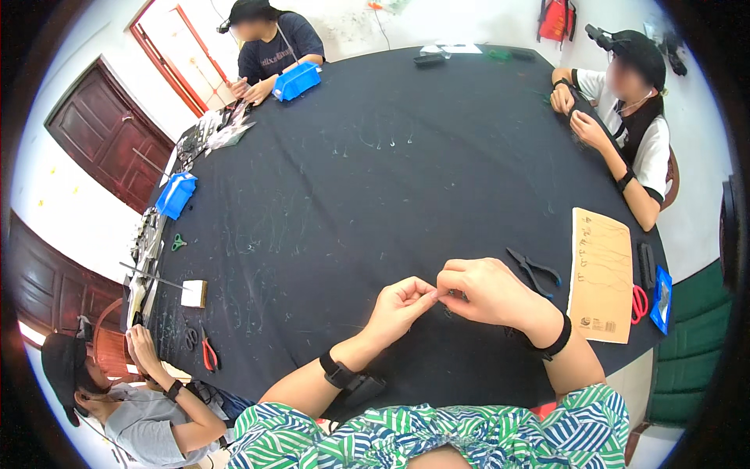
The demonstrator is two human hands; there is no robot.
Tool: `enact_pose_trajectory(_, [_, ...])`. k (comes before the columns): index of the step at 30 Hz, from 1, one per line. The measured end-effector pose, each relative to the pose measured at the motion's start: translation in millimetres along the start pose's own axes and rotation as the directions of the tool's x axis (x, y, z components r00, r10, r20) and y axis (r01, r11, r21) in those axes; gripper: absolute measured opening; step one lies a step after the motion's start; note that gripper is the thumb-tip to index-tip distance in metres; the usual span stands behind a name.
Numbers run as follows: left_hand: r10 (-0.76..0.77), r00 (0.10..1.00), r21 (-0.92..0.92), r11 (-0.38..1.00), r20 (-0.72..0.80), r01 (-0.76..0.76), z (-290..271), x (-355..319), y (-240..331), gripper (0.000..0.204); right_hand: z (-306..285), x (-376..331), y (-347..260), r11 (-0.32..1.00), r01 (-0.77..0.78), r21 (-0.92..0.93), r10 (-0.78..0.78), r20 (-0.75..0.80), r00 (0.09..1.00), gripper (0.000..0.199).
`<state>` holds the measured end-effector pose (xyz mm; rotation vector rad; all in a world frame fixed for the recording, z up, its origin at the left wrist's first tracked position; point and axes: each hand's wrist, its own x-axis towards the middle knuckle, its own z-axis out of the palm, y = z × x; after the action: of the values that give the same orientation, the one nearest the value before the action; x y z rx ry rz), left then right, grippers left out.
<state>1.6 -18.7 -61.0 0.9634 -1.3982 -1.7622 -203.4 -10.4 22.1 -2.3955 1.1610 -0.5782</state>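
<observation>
While fingertips meet over black tablecloth: left hand pinches something too small to identify; right hand pinches same spot, touching. Black pliers just right. Judgement: keep pinch firm, hands low, steady.

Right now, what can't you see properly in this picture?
Head view:
- What the left hand and right hand pinch: too small, hidden by fingers.
- Fine strands on the brown card: too thin to make out.
- Blue tray: contents unclear near the rim.

Bright, even daylight w/ soft shadows; sharp center, heavy fisheye warp at edges.
</observation>
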Motion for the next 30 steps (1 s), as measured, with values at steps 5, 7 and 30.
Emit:
enact_pose_trajectory(5, [-0.042, 0.998, 0.004, 0.999, 0.057, 0.041, -5, -3, 4, 0.012, -1, -1, -2, 1.000, 0.016, -0.005, -0.016, -0.015, 1.000, 0.011])
enact_pose_trajectory(7, [-0.001, 0.999, -0.050, 0.999, 0.041, 0.003, -1, -4, 7, 0.012, 2, -1, 0, 1.000, 0.022, -0.009, -0.022, -0.049, 0.999, 0.010])
enact_pose_trajectory(30, [-0.043, 0.999, -0.006, 0.999, 0.001, 0.043, 2, -2, 7, 0.010, -13, -11, -15, 1.000, 0.001, -0.029, -0.005, -0.114, 0.993, 0.009])
